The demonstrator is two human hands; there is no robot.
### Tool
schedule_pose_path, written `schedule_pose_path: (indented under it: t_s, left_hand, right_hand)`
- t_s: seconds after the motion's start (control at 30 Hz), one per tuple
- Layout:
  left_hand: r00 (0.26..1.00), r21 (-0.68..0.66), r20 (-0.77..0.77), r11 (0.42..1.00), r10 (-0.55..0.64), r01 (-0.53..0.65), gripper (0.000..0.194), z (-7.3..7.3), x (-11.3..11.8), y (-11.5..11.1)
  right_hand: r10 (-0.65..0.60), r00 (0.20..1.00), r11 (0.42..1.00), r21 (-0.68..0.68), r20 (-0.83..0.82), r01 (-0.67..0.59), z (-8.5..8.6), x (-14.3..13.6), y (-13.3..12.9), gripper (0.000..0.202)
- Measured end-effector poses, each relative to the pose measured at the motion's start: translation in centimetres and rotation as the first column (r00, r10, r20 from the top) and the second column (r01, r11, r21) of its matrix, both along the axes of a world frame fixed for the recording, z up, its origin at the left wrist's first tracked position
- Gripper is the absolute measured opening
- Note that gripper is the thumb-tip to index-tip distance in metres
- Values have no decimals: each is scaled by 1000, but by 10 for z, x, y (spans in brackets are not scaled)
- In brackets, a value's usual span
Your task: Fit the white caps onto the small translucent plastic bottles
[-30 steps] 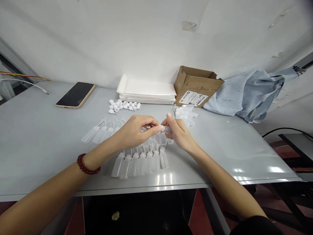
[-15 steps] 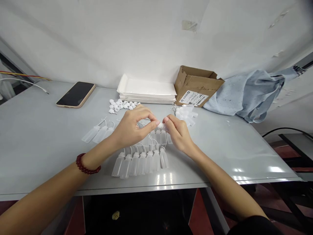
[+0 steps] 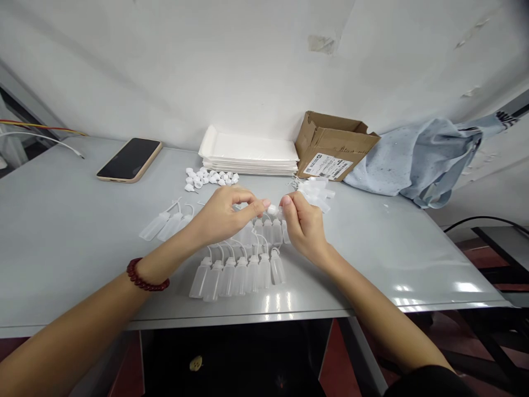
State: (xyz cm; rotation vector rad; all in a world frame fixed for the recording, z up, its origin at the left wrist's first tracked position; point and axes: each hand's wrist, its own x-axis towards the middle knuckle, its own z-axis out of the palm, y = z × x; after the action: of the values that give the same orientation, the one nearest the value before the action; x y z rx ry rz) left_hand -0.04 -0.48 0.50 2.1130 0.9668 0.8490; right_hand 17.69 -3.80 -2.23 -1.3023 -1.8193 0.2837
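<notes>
My right hand (image 3: 305, 226) is closed round a small translucent plastic squeeze bottle (image 3: 280, 212), most of it hidden by the fingers. A white cap (image 3: 271, 209) sits at the bottle's left end. My left hand (image 3: 227, 214) pinches at that cap, thumb and forefinger at its outer edge. Below the hands, several similar bottles (image 3: 241, 275) lie side by side, their thin caps hanging by flexible strips. Behind them is another row of bottles (image 3: 273, 231), partly covered by my left hand. More bottles (image 3: 159, 226) lie left of my left wrist.
Loose white caps (image 3: 202, 178) are piled before a stack of white trays (image 3: 252, 151). To the right are more bottles (image 3: 316, 193), a cardboard box (image 3: 334, 146) and pale blue cloth (image 3: 413, 160). A phone (image 3: 130, 160) lies at the left on the grey table (image 3: 392, 248).
My left fingertips have shifted slightly left, showing more of the white cap. My right fingers have curled tighter and moved a little right. The lying bottles have stayed in place.
</notes>
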Motion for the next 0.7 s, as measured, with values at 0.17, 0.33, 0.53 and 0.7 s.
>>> schedule_pose_path:
  t_s: [0.17, 0.33, 0.53, 0.7]
  left_hand:
    - [996, -107, -31, 991, -80, 76, 30, 1, 1, 0]
    - [994, -123, -34, 988, -100, 95, 29, 2, -1, -1]
    - [996, 53, -38, 995, -82, 84, 21, -6, 1, -3]
    - [996, 174, -12, 981, -86, 87, 17, -8, 3, -4]
  right_hand:
    - [42, 997, 999, 21, 64, -43, -1, 0, 0, 23]
    - [36, 998, 999, -24, 54, -35, 0, 0, 1, 27]
    - [97, 991, 967, -227, -92, -115, 5, 4, 5, 34]
    - [79, 957, 915, -361, -280, -181, 5, 6, 7, 37]
